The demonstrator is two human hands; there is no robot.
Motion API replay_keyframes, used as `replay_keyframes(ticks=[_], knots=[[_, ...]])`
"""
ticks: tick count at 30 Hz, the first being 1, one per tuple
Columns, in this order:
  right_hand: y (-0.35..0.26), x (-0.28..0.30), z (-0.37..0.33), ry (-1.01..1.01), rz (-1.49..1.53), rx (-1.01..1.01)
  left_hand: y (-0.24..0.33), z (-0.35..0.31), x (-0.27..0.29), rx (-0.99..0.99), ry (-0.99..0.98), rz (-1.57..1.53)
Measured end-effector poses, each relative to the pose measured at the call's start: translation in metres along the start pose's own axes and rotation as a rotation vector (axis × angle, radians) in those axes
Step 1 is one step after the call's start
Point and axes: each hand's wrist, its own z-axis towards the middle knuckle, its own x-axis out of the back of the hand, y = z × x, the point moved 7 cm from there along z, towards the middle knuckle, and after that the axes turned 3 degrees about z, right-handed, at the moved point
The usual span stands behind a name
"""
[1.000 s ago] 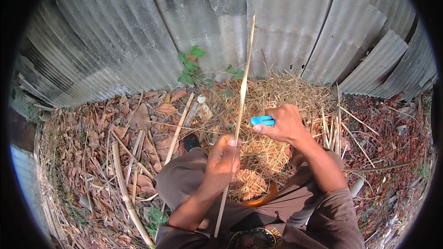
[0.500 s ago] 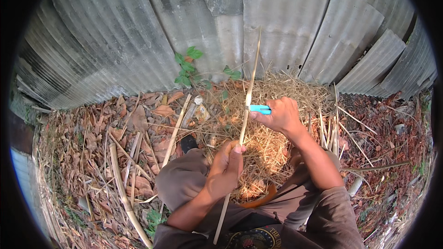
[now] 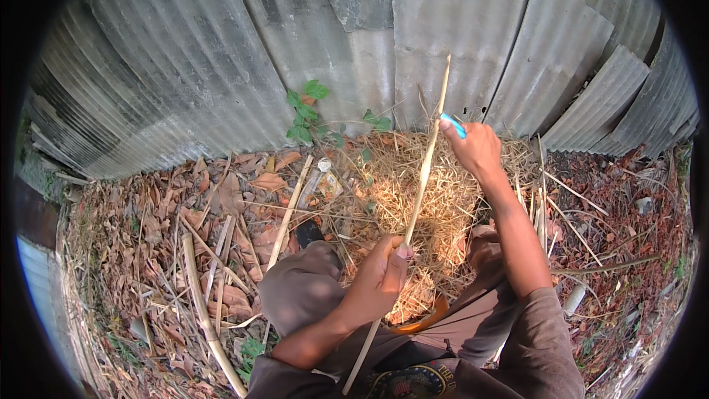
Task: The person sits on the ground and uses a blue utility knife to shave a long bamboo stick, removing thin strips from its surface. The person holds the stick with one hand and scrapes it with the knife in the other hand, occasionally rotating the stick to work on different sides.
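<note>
My left hand (image 3: 378,281) is closed around a long, pale bamboo strip (image 3: 422,181), which slants away from my lap toward the metal wall. Its far end tapers to a point, and its near end passes below my hand over my shirt. In my closed right hand (image 3: 473,146) is a turquoise utility knife (image 3: 453,125), set against the strip a little short of its tip. The blade itself is too small to make out. A thin curl of shaving (image 3: 423,100) stands off the strip beside the knife.
Fine shavings (image 3: 391,199) cover the ground between my legs. Dry leaves (image 3: 155,251), a thick bamboo pole (image 3: 207,310), a pale split strip (image 3: 290,210) and a clear bottle (image 3: 325,177) lie to the left. Several canes lie right. Corrugated sheets (image 3: 458,44) wall off the far side.
My right hand has slid the knife away from me along the strip, toward its tip. The strip's far end has swung right, and my left hand has shifted slightly right, still gripping.
</note>
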Motion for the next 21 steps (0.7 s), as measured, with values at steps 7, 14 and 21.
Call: replay_keyframes(ticks=[7, 14, 21], knots=[[0.053, 0.054, -0.001, 0.112, 0.087, -0.090, -0.004, 0.009, 0.027, 0.107, 0.165, -0.084], [-0.057, 0.019, -0.071, -0.159, 0.061, 0.415, 0.009, 0.016, 0.037, -0.029, 0.350, -0.013], [-0.088, 0.012, -0.097, -0.116, 0.018, 0.657, 0.019, 0.016, 0.038, -0.027, 0.416, 0.155]])
